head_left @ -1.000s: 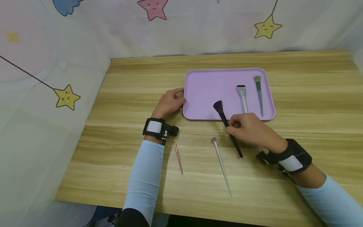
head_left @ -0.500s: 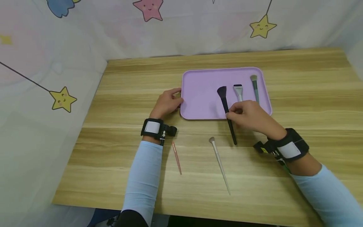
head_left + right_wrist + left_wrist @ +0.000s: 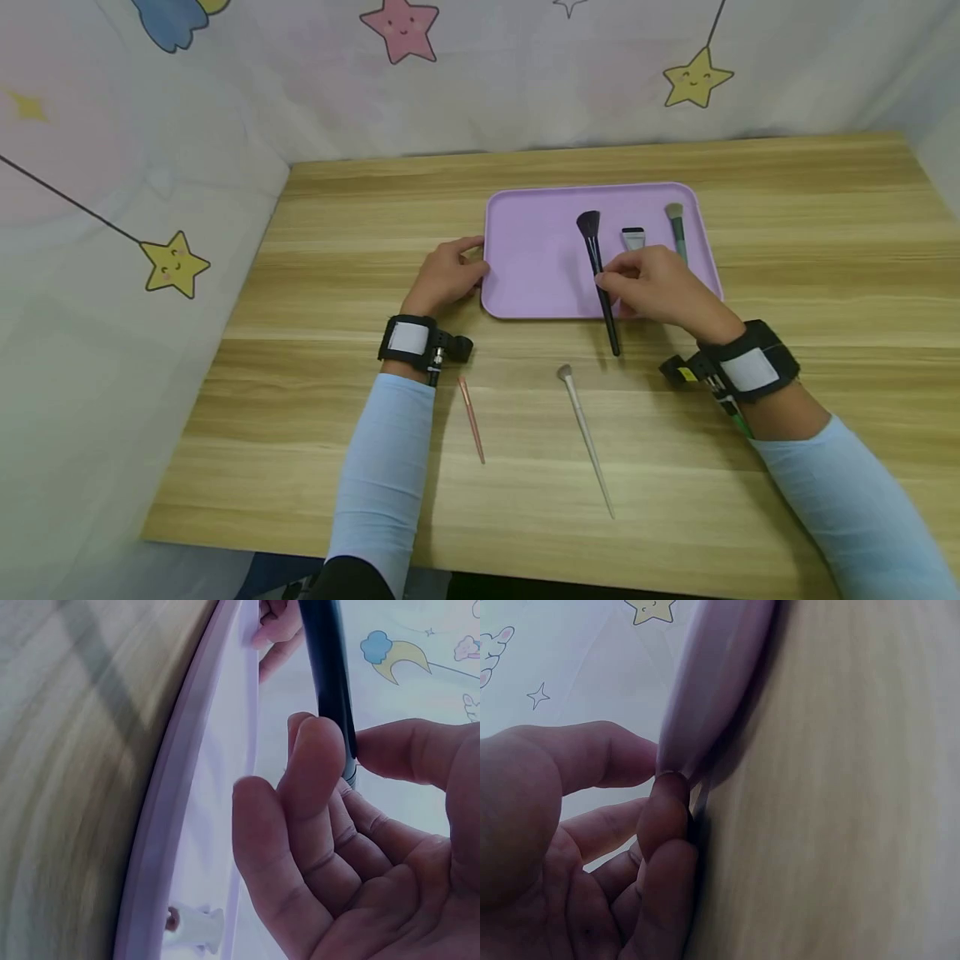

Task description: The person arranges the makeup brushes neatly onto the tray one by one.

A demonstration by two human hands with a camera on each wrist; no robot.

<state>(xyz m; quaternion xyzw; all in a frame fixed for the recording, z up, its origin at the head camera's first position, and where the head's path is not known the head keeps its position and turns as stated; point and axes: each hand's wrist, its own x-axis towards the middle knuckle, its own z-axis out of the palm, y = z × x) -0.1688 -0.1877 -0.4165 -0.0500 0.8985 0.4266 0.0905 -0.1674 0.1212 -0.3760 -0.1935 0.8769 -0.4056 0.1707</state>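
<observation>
My right hand [image 3: 651, 283] pinches a black makeup brush [image 3: 592, 252] by its handle, bristles pointing away from me, above the near part of the purple tray [image 3: 532, 250]. In the right wrist view, the black handle [image 3: 330, 667] sits between thumb and fingertips. My left hand [image 3: 446, 279] grips the tray's left edge; in the left wrist view the tray rim [image 3: 712, 682] lies between thumb and fingers. On the tray are a flat-headed silver brush [image 3: 633, 239], partly hidden by my right hand, and a green-handled brush [image 3: 677, 227].
On the wooden table [image 3: 300, 433], nearer me than the tray, lie a thin pink brush [image 3: 472, 421] and a long pale-handled brush [image 3: 585, 437]. A printed curtain [image 3: 517, 92] hangs behind and to the left of the table.
My right hand has carried the black brush away from me, from the tray's near edge to over the tray. My left hand has stayed at the tray's left edge.
</observation>
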